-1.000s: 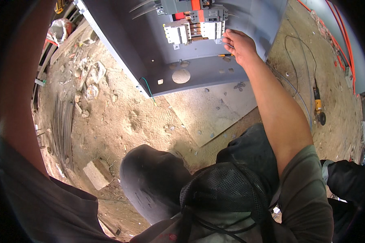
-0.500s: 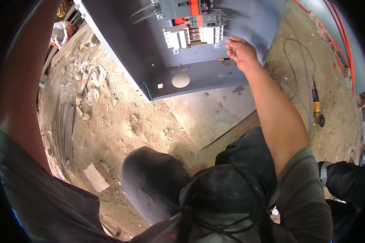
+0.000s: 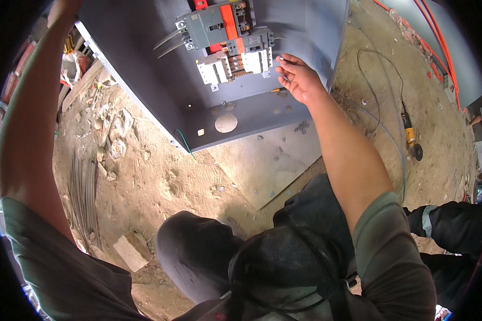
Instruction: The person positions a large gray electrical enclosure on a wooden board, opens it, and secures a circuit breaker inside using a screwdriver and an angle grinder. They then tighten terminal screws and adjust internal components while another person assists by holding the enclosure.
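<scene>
My right hand (image 3: 301,80) is inside a grey metal cabinet (image 3: 144,48), just right of the lower white circuit breakers (image 3: 257,61). Its fingers are curled, and a small dark bit shows at the fingertips, too small to name. Above sits a large grey breaker (image 3: 209,27) with an orange strip, with bare metal strips sticking out at its left. A thin yellow-and-black tool (image 3: 277,90) lies below my fingers. My left hand (image 3: 63,9) is by the cabinet's upper left edge; its fingers are cut off by the picture's rim.
A green wire (image 3: 183,140) hangs over the cabinet's front lip, near a round hole (image 3: 226,123). A flat board (image 3: 268,166) lies on the dirt beneath. An angle grinder (image 3: 411,136) with its cord rests at the right; metal rods (image 3: 84,192) and a block (image 3: 133,250) lie left.
The view has shifted, so the cabinet sits further left and lower in the picture. Part of my left hand now shows at the top left. My right hand stays beside the white breakers.
</scene>
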{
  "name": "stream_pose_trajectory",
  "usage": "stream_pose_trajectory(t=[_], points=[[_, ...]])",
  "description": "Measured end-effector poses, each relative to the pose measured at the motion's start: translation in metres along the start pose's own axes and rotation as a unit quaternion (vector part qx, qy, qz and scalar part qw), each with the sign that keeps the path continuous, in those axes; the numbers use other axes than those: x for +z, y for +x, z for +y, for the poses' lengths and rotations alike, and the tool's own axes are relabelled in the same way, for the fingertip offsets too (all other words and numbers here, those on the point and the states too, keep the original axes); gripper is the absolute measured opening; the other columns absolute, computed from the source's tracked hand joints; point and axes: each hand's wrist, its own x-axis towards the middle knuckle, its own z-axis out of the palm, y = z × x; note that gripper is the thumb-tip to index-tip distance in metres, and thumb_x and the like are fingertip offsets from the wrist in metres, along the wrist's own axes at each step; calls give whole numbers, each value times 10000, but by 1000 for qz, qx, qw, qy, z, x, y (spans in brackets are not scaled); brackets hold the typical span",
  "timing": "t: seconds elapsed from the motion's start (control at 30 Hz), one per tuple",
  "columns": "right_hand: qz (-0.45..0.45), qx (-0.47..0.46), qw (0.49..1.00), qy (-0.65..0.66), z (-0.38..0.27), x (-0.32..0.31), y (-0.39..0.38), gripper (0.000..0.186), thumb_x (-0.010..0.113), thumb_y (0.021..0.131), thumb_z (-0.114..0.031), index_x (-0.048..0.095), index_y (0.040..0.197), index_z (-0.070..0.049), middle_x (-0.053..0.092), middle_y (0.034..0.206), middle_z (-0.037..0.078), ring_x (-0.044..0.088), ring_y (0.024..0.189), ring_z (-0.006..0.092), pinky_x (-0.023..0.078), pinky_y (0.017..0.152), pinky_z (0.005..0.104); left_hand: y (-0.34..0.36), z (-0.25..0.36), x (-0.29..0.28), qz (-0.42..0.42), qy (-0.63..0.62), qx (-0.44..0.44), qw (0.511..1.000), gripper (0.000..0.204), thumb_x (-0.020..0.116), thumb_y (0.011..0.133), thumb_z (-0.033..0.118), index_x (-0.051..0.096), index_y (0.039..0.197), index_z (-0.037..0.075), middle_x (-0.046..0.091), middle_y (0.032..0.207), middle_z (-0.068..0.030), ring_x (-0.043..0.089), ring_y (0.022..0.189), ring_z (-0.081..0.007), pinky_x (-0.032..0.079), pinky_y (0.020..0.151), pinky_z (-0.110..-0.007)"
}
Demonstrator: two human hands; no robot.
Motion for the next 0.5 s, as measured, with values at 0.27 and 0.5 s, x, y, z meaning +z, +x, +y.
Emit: stream_pose_trajectory(t=[0.27, 0.5], points=[[-160, -30, 983, 81, -32, 40, -16, 209, 706, 958, -127, 657, 1154, -183, 713, 1132, -12, 655, 943, 140, 504, 825, 346, -52, 38, -53, 16, -213, -152, 965, 541, 548, 884, 446, 663, 1218, 36, 718, 1164, -231, 698, 1098, -400, 513, 961, -476], [-223, -43, 968, 107, -47, 54, -25, 218, 738, 936, -143, 681, 1143, -178, 725, 1080, -19, 657, 911, 125, 517, 801, 346, -59, 45, -80, 2, -217, -173, 961, 538, 541, 876, 404, 629, 1252, 29, 709, 1181, -241, 689, 1120, -403, 511, 980, -474]])
